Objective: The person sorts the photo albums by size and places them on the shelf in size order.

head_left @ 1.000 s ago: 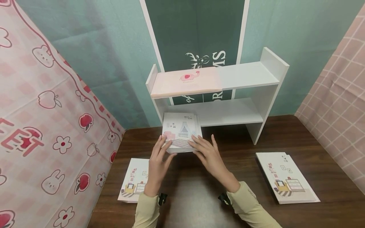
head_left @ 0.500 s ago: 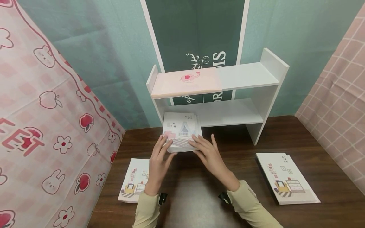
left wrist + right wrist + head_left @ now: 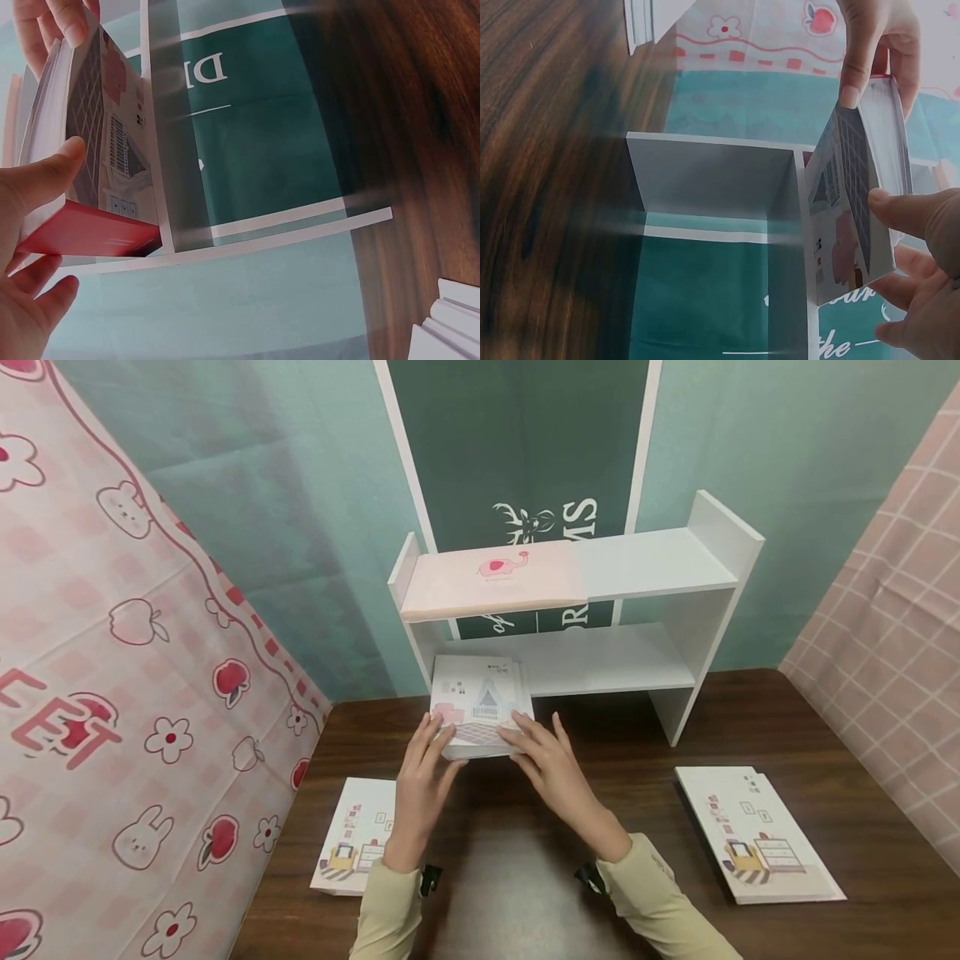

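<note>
A stack of books (image 3: 480, 702) with a pink-and-grey room drawing on its white top cover lies at the left end of the lower board, its near end sticking out over the front edge. My left hand (image 3: 420, 785) grips its near left corner, fingers and thumb around it. The near right corner is held by my right hand (image 3: 551, 777), fingertips on the cover and thumb at the near edge. In the left wrist view a red side of the stack (image 3: 97, 229) shows between thumb and fingers. Page edges of the books (image 3: 885, 142) show in the right wrist view.
A white two-tier desk shelf (image 3: 615, 656) stands at the back of the wooden table (image 3: 502, 877). A pink elephant-print pad (image 3: 491, 581) lies on its upper board. More white books (image 3: 356, 835) lie beside my left forearm, and another pile of books (image 3: 757, 835) lies at the right.
</note>
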